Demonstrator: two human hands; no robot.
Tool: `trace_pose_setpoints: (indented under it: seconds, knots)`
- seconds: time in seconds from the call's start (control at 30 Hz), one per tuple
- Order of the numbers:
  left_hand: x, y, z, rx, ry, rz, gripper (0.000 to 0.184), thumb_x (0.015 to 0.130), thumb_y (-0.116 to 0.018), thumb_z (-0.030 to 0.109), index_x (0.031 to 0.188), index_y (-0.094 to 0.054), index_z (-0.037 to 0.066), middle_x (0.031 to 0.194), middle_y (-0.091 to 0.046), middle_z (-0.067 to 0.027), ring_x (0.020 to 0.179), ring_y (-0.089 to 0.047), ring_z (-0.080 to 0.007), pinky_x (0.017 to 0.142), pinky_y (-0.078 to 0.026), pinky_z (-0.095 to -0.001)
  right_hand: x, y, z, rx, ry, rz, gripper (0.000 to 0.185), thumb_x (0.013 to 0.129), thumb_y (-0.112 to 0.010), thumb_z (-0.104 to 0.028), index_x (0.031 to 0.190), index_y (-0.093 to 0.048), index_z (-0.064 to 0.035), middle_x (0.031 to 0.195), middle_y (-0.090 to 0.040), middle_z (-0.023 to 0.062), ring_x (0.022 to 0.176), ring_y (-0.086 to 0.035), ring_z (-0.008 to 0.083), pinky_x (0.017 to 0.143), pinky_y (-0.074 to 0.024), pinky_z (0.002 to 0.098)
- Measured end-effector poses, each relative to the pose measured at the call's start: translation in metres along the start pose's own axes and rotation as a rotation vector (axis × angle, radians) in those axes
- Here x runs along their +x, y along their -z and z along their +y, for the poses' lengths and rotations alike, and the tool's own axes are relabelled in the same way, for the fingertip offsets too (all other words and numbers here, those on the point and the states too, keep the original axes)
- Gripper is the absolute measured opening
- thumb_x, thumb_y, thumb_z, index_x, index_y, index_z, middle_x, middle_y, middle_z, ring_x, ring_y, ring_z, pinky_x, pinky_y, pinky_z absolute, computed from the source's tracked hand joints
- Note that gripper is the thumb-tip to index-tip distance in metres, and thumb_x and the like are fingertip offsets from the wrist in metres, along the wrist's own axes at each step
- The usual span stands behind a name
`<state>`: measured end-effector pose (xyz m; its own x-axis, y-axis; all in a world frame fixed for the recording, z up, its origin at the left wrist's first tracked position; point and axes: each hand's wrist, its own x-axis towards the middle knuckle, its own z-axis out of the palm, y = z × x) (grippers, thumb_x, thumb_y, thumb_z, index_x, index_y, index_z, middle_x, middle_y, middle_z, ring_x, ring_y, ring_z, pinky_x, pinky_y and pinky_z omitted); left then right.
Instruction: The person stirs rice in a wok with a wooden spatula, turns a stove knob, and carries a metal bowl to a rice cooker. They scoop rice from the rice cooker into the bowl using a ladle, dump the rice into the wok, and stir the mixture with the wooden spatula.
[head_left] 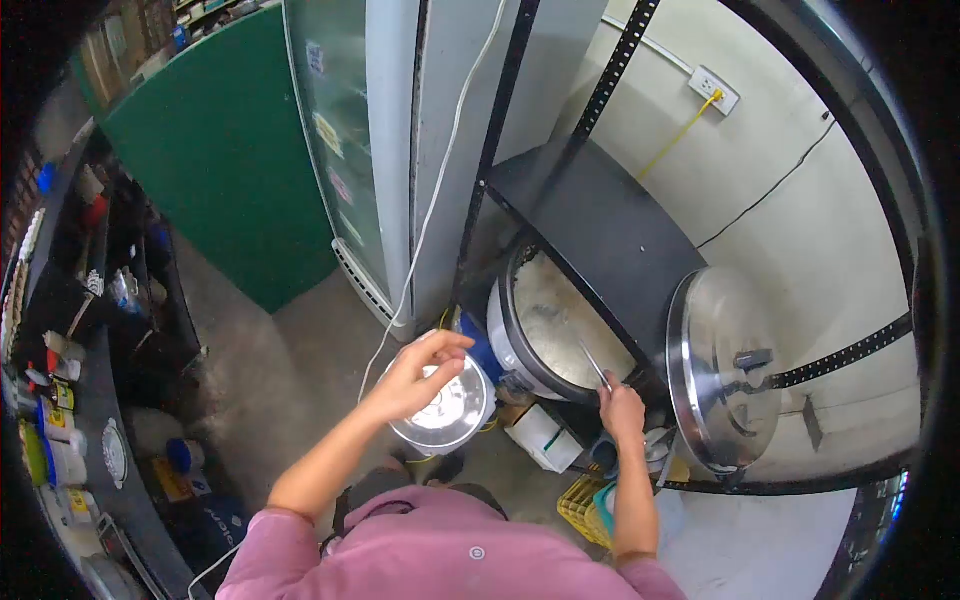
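Note:
My right hand (624, 408) is closed around the handle of a metal spoon (592, 362), which reaches over the rim into a large rice cooker (508, 352). White rice (560, 305) seems to fill the cooker; the spoon's far end is hard to make out against it. My left hand (422, 376) hovers over a shiny round metal pot (440, 425), fingers bent but apart, with nothing seen in them. The hand and forearm cover part of the pot's upper left. The cooker's big metal lid (728, 370) stands tilted upright to its right.
A black metal shelf (605, 225) overhangs the cooker's far side. A glass-door fridge (350, 150) stands ahead, with a white cord (440, 180) hanging along it. Low down are a white box (545, 440) and a yellow crate (582, 508). Crowded dark shelving (95, 400) lines the left.

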<state>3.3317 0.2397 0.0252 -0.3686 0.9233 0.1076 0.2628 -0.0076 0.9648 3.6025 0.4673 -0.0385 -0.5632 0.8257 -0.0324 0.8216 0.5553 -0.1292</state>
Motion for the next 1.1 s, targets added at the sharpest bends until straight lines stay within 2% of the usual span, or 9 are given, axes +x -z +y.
trace_pose_setpoints:
  seconds: [0.2,0.37,0.47,0.6,0.73,0.83,0.9,1.0,1.1]
  knots:
    - [0.062,-0.051,-0.105,0.301,0.065,-0.06,0.04,0.073,-0.063,0.021,0.108,-0.056,0.004,0.102,-0.055,-0.0143,0.096,-0.055,-0.0289,0.083,-0.043,-0.0393,0.024,-0.013,-0.013,0.252,-0.156,0.054,0.039,0.085,-0.047,-0.016,0.124,-0.046,-0.0116,0.093,-0.059,0.0259,0.087,-0.056,0.042,0.075,-0.0443,0.0463]
    - [0.098,-0.083,-0.141,0.543,0.087,0.049,0.066,0.068,-0.07,0.026,0.123,-0.042,0.003,0.119,-0.045,-0.0152,0.109,-0.044,-0.034,0.089,-0.039,-0.0449,0.074,-0.058,-0.012,0.352,-0.074,0.202,0.047,0.083,-0.045,-0.009,0.129,-0.038,-0.0114,0.093,-0.059,0.0269,0.087,-0.057,0.0412,0.074,-0.0449,0.0456]
    - [0.109,-0.082,-0.144,0.529,0.075,0.089,0.077,0.067,-0.071,0.027,0.129,-0.033,0.0,0.124,-0.04,-0.0163,0.111,-0.042,-0.0356,0.09,-0.038,-0.0453,0.088,-0.051,-0.03,0.248,-0.164,0.171,0.046,0.082,-0.044,-0.009,0.128,-0.039,-0.008,0.092,-0.06,0.0252,0.086,-0.058,0.0395,0.074,-0.046,0.0443]
    - [0.127,-0.079,-0.148,0.464,0.136,0.089,0.082,0.068,-0.071,0.027,0.132,-0.028,-0.002,0.127,-0.038,-0.0175,0.113,-0.041,-0.0355,0.092,-0.037,-0.0447,0.109,-0.025,-0.064,0.087,-0.301,-0.11,0.037,0.082,-0.044,-0.011,0.117,-0.045,0.0014,0.093,-0.06,0.0234,0.082,-0.061,0.0352,0.073,-0.0486,0.0414]
    - [0.14,-0.08,-0.15,0.376,0.19,0.075,0.084,0.068,-0.071,0.027,0.133,-0.025,-0.001,0.131,-0.035,-0.017,0.117,-0.038,-0.0353,0.094,-0.034,-0.044,0.142,-0.062,-0.041,0.129,-0.38,-0.152,0.053,0.087,-0.037,-0.012,0.138,-0.022,-0.0174,0.107,-0.058,0.0179,0.072,-0.061,0.031,0.049,-0.0504,0.0392]
    - [0.144,-0.082,-0.161,0.353,0.192,0.098,0.084,0.068,-0.071,0.028,0.133,-0.026,-0.001,0.131,-0.036,-0.0163,0.117,-0.038,-0.0349,0.094,-0.034,-0.0438,0.149,-0.083,-0.032,0.176,-0.353,-0.051,0.05,0.088,-0.037,-0.014,0.137,-0.026,-0.015,0.103,-0.059,0.0187,0.067,-0.061,0.0299,0.045,-0.0497,0.0387]
    - [0.148,-0.079,-0.163,0.333,0.207,0.105,0.084,0.067,-0.072,0.027,0.133,-0.027,0.0,0.131,-0.036,-0.0158,0.117,-0.038,-0.0345,0.094,-0.034,-0.0437,0.139,-0.045,-0.091,0.294,-0.467,-0.122,0.048,0.089,-0.037,-0.015,0.136,-0.028,-0.0135,0.101,-0.059,0.0199,0.066,-0.062,0.0295,0.046,-0.0502,0.0385]
    - [0.149,-0.073,-0.161,0.309,0.235,0.104,0.084,0.066,-0.073,0.026,0.133,-0.029,0.001,0.131,-0.036,-0.0151,0.117,-0.038,-0.0338,0.095,-0.034,-0.0435,0.144,-0.046,-0.109,0.201,-0.466,-0.157,0.045,0.088,-0.039,-0.016,0.133,-0.033,-0.0091,0.096,-0.06,0.0221,0.068,-0.062,0.0312,0.049,-0.051,0.0388]
    - [0.155,-0.072,-0.159,0.299,0.241,0.102,0.083,0.065,-0.073,0.024,0.132,-0.03,0.001,0.132,-0.036,-0.0142,0.118,-0.037,-0.0332,0.095,-0.034,-0.0433,0.155,-0.073,-0.084,0.066,-0.308,-0.172,0.038,0.087,-0.042,-0.016,0.122,-0.041,-0.0012,0.093,-0.06,0.0236,0.072,-0.063,0.0335,0.052,-0.0516,0.0398]
